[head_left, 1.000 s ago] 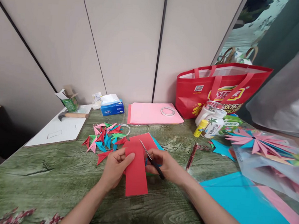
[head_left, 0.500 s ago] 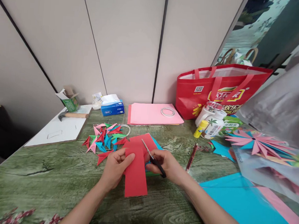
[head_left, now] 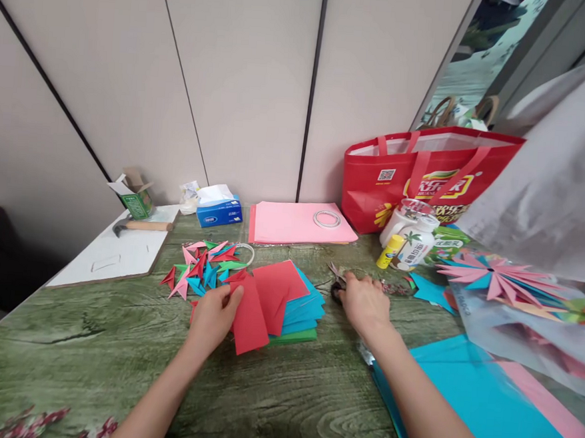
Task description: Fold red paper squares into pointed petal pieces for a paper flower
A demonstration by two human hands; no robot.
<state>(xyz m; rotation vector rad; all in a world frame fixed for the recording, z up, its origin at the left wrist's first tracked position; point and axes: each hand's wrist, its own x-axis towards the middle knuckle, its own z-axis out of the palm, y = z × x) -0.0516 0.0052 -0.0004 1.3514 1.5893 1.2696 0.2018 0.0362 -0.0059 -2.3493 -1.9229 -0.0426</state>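
Observation:
My left hand (head_left: 215, 317) pinches a narrow red paper piece (head_left: 251, 319) by its upper left edge, thumb on top. The piece slants in front of a pile of cut red, blue and green paper (head_left: 303, 316). To the right of the pile, my right hand (head_left: 366, 304) is down at the table, its curled fingers on the black handles of a pair of scissors (head_left: 337, 290). The blades point away to the upper left and stand a little apart. Behind my left hand lie several folded paper points (head_left: 209, 270) in red, pink, blue and green, beside a pale ring (head_left: 246, 256).
Pink sheets (head_left: 292, 222) with a roll of tape (head_left: 326, 219) lie by the wall. A tissue box (head_left: 219, 212) and a hammer (head_left: 144, 225) are at back left. At right are a red bag (head_left: 368, 181), a glue stick (head_left: 390, 251), a white bottle (head_left: 418, 241) and blue sheets (head_left: 480, 405).
My right hand has moved right, away from the red paper, and lowered the scissors to the table. My left hand has shifted slightly left with the red piece, uncovering the pile.

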